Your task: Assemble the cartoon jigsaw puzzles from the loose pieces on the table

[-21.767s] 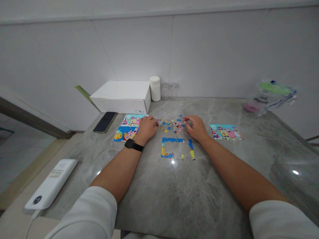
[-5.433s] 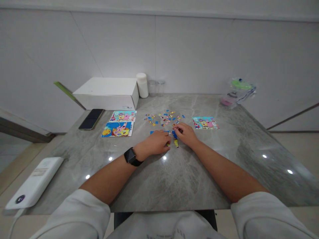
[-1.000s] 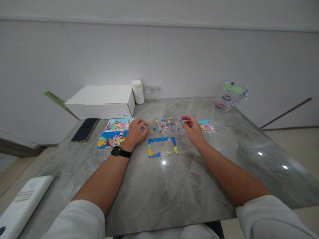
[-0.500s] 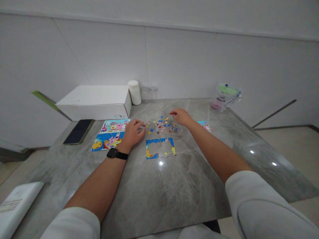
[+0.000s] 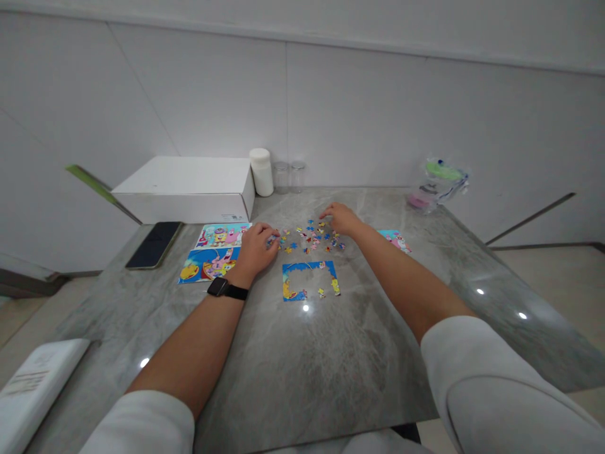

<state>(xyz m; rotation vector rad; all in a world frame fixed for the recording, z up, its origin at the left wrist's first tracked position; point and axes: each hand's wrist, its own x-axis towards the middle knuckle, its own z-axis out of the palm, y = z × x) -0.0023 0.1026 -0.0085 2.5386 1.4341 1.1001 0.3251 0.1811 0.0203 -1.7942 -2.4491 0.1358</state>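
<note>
Loose jigsaw pieces [image 5: 314, 238] lie scattered on the grey table, between my two hands. My left hand [image 5: 259, 247] rests at their left edge, fingers bent over a few pieces; whether it grips one is too small to tell. At the pile's upper right, my right hand [image 5: 341, 218] reaches in with fingers low over the pieces, its fingertips too small to read. Nearer to me lies a partly joined puzzle frame [image 5: 287, 284], blue and yellow, with a hollow middle and a gap in its lower right. Colourful picture sheets [image 5: 193, 266] lie partly under my left hand.
A white box [image 5: 184, 176], a white bottle [image 5: 261, 173] and two clear glasses [image 5: 297, 177] stand at the back. A phone [image 5: 155, 246] lies left, a white package [image 5: 42, 384] front left. A plastic bag [image 5: 435, 186] and picture card [image 5: 396, 239] are right.
The view has shifted slightly, moving the table things a little to the right. My right hand's fingers have come lower and closer to the pieces. My left hand stays by the pile's left edge.
</note>
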